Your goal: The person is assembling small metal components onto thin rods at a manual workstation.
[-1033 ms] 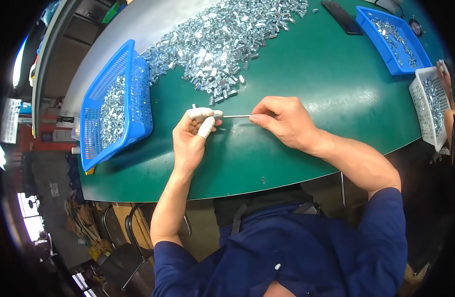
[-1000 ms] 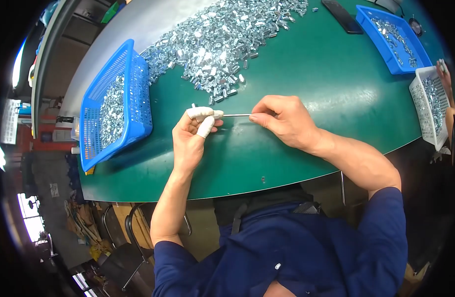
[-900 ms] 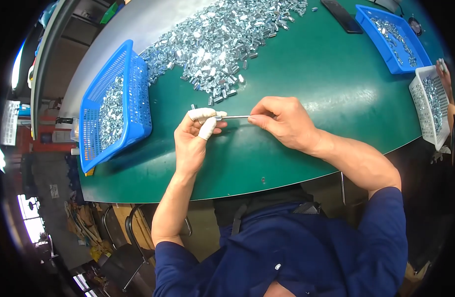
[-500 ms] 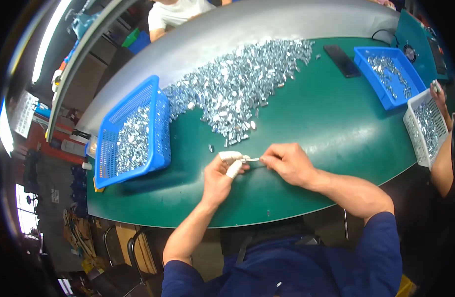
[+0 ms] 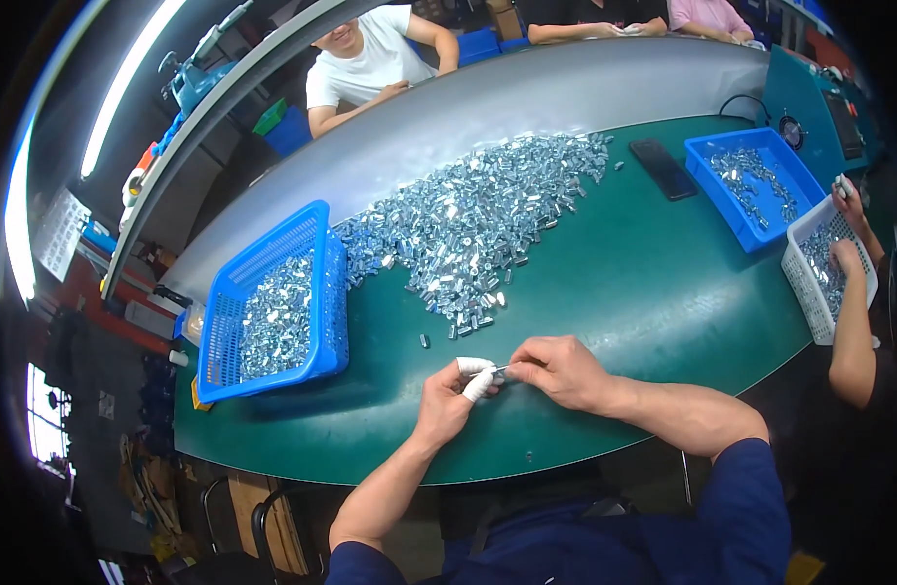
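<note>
A: What stands leftmost on the green table [image 5: 614, 292]?

B: A blue basket [image 5: 333, 327] partly filled with small metal pieces. The loose pile [image 5: 487, 210] lies beyond and to its right, its near left part hidden by the basket wall.

A: And the left hand [image 5: 448, 402]?

B: Its forearm rises from the lower edge, slanting up and to the right. Thumb and forefinger, both in white covers [image 5: 479, 387], pinch narrowly on a small bright piece [image 5: 498, 374], just this side of the pile. The other fingers curl behind, mostly out of sight.

A: What joins the two hands?

B: A thin metal rod [image 5: 503, 368], only a short stretch showing. Whether its tip sits inside the piece or merely against it, I can't tell; the fingertips cover that spot.

A: The right hand [image 5: 564, 372]?

B: Just beside the left, knuckles up, its thumb and forefinger closed tightly on the rod's other end. The forearm reaches in from the lower right, and the dark blue sleeve [image 5: 746, 497] is cut off below.

A: Further right?

B: A dark phone [image 5: 662, 170], a blue tray [image 5: 788, 230], then a white basket [image 5: 804, 292] with a co-worker's hand [image 5: 846, 257] in it, fingertips hard to make out.
</note>
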`<state>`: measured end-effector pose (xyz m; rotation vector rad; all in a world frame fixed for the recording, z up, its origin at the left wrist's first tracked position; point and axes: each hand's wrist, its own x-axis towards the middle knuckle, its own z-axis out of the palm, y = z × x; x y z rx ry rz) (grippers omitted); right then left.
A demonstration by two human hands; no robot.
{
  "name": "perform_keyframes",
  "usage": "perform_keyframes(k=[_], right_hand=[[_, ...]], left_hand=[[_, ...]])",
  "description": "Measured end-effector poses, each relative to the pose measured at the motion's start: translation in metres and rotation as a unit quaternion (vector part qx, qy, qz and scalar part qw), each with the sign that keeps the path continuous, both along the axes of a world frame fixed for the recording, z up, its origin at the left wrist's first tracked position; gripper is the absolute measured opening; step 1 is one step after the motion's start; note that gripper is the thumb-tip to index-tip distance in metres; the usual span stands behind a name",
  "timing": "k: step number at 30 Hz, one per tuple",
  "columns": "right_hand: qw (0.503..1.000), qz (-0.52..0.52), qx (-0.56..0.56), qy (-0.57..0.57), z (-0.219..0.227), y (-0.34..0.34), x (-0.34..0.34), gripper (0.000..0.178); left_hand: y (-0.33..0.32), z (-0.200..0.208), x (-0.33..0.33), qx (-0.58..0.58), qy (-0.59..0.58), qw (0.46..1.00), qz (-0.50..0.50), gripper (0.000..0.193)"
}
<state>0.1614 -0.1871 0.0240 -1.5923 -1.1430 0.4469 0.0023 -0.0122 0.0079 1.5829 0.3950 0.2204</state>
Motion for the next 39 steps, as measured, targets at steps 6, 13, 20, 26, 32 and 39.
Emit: perform_keyframes(k=[6,13,20,26,32,39], right_hand=[[0.987,-0.004,0.09,-0.129,-0.009,-0.001,0.004,0.009],[0.983,0.01,0.087,-0.16,-0.004,0.004,0.007,0.01],[0.997,-0.002,-0.026,0.075,-0.006,0.002,-0.001,0.022],[0.966,0.009,-0.105,0.235,-0.004,-0.001,-0.006,0.041],[0.958,-0.024,-0.092,0.27,-0.003,-0.003,0.01,0.05],[0.974,-0.016,-0.053,0.218,-0.003,-0.004,0.003,0.046]], left_hand=[[0.003,-0.003,-0.002,-0.033,0.013,0.999,-0.02,0.021],[0.003,0.002,0.005,-0.013,-0.02,1.0,-0.018,0.018],[-0.01,-0.001,0.002,0.184,-0.05,0.982,0.016,0.018],[-0.006,0.007,0.002,0.38,-0.15,0.913,0.012,0.019],[0.04,0.036,-0.022,0.475,-0.158,0.857,0.126,0.015],[0.128,0.12,-0.049,0.732,-0.057,0.625,0.266,0.018]])
